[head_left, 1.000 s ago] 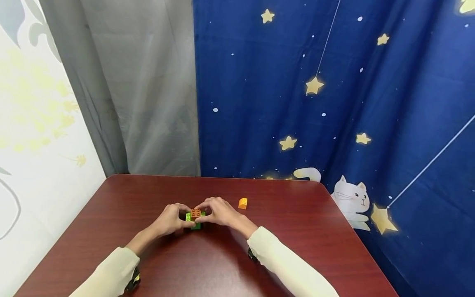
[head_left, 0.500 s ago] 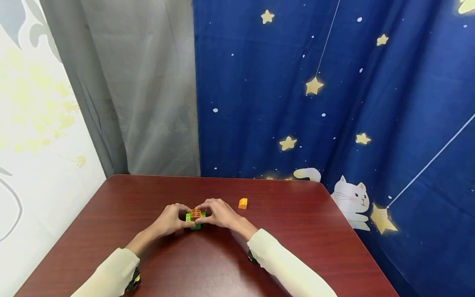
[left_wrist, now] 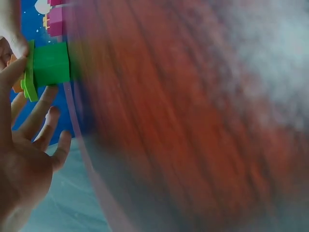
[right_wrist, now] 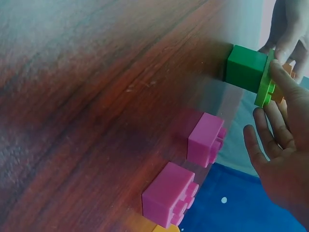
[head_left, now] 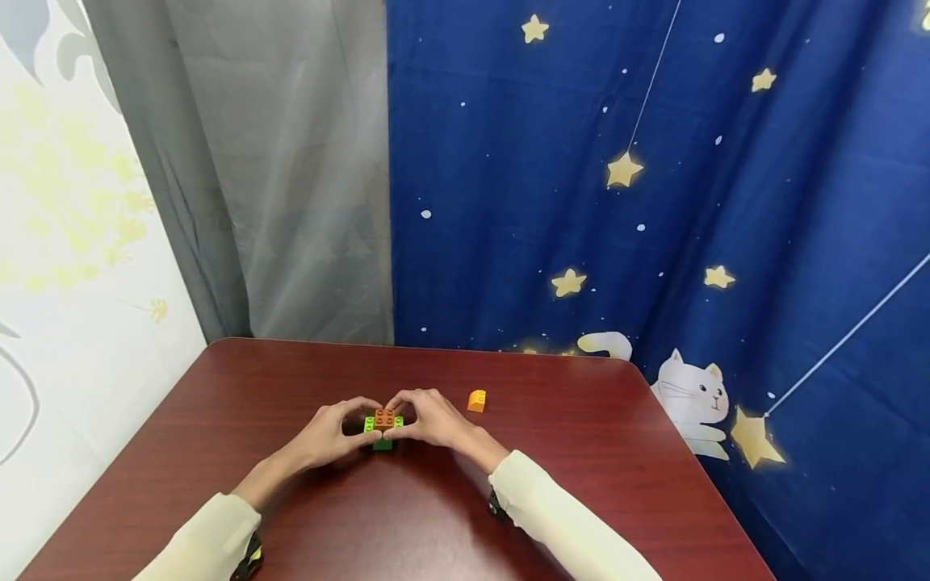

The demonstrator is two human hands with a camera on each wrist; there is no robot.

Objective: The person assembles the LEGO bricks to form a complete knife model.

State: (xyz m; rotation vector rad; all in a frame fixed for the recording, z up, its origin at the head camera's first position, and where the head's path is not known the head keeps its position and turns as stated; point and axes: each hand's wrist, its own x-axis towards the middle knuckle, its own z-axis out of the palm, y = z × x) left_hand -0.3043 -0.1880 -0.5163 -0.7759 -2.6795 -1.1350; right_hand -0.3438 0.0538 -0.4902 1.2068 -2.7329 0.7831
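Note:
Between my hands stands a small stack of toy building bricks on the table. At its foot is a dark green brick [head_left: 383, 444], with a wider lime green plate [head_left: 369, 424] across it and an orange brick [head_left: 385, 417] on top. From the left, my left hand [head_left: 327, 436] holds the stack near its top, thumb in front and index finger behind. My right hand [head_left: 432, 418] holds it likewise from the right. In the right wrist view, the thumbs meet the upper part near the lime plate [right_wrist: 265, 84]; the other fingers are spread below.
A curved yellow-orange brick [head_left: 476, 400] lies right of the hands on the dark red table [head_left: 552, 468]. Two pink bricks, one nearer [right_wrist: 169, 191] and one farther [right_wrist: 205, 137], stand beside the stack in the right wrist view. A blue star-patterned curtain [head_left: 508, 202] hangs behind.
The head view has shifted slightly. My left hand and forearm have eased a little to the left, while the right hand and the stack stay nearly in place.

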